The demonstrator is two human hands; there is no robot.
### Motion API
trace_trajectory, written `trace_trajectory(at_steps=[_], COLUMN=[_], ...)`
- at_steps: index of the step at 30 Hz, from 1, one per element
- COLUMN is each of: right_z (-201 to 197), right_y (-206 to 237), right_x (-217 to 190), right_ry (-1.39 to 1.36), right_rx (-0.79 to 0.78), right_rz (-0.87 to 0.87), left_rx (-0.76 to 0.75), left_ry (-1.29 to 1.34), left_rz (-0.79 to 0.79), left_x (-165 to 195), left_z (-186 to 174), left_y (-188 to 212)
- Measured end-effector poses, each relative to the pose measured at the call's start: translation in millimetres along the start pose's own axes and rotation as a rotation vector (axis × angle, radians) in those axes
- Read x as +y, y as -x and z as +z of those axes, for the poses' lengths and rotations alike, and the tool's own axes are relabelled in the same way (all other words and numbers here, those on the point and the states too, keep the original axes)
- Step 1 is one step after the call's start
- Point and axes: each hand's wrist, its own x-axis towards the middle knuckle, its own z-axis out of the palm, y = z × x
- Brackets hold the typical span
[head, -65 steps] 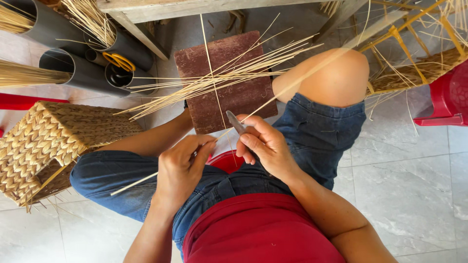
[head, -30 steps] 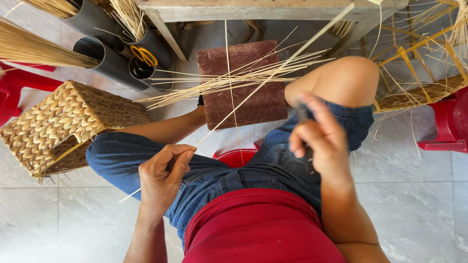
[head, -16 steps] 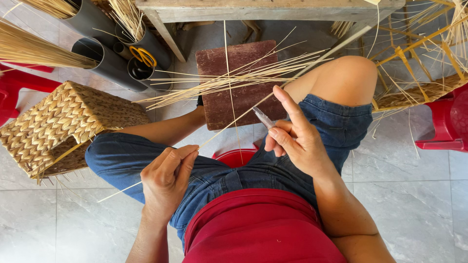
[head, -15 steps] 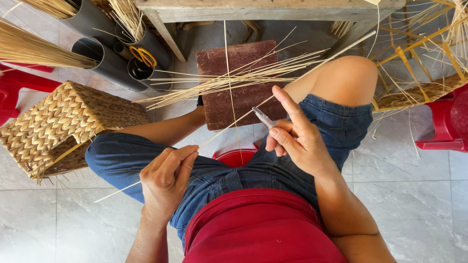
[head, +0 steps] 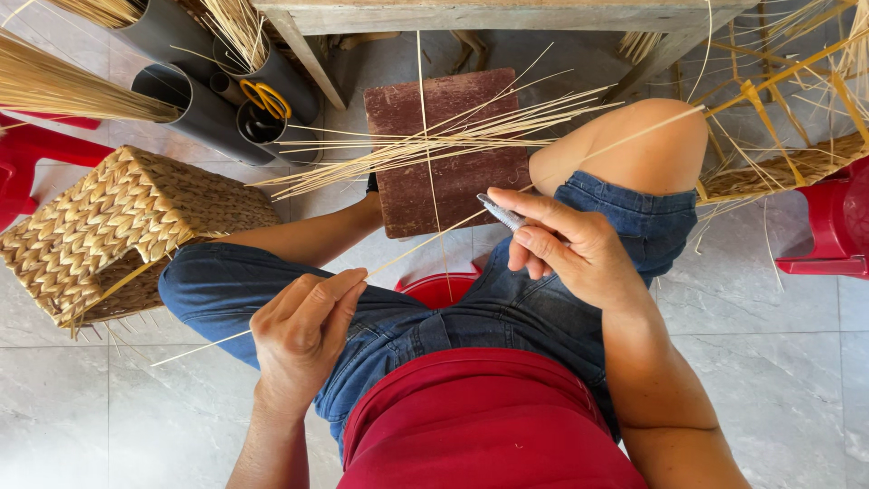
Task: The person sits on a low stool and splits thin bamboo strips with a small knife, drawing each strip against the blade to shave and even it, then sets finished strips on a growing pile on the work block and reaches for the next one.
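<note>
The head camera looks straight down at a seated person in a red top and denim shorts, knees spread over a grey tiled floor (head: 769, 362).

The left hand (head: 303, 330) hovers above the left thigh, its fingers (head: 339, 290) drawn together and pinched on a long thin straw strip (head: 425, 243). That strip runs on a slant from below the left hand, through the pinch, up past the right hand and over the bare right knee toward the upper right.

The right hand (head: 570, 254) sits just above the right thigh, fingers curled shut around a small metal blade (head: 501, 214) whose grey tip sticks out to the upper left. The tip lies right at the strip; whether it touches the strip cannot be told.

Ahead of the knees lies a dark red-brown block (head: 453, 181), with a loose bundle of straw stalks (head: 453, 136) spread across it. A red stool (head: 444, 290) shows between the thighs.

To the left stands a woven straw basket (head: 100, 226), and beyond it grey plastic pipes (head: 199, 113) holding more stalks, with yellow-handled scissors (head: 265, 97) stuck in one. A wooden surface (head: 507, 14) crosses the top edge. At the right, a half-woven straw frame (head: 778, 172) rests beside a red plastic chair (head: 833, 226).
</note>
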Motion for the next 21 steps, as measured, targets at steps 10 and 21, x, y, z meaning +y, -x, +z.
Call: trace_trajectory(at_steps=[10, 21], right_z=[64, 58], right_y=[8, 5], right_x=[5, 5], right_ry=[-0.305, -0.417], right_rx=[-0.427, -0.121], right_rz=[0.007, 0.16], left_rx=[0.004, -0.057], left_ry=[0.139, 0.247], left_rz=[-0.082, -0.22], left_x=[7, 5], left_z=[20, 27], left_y=[-4, -3])
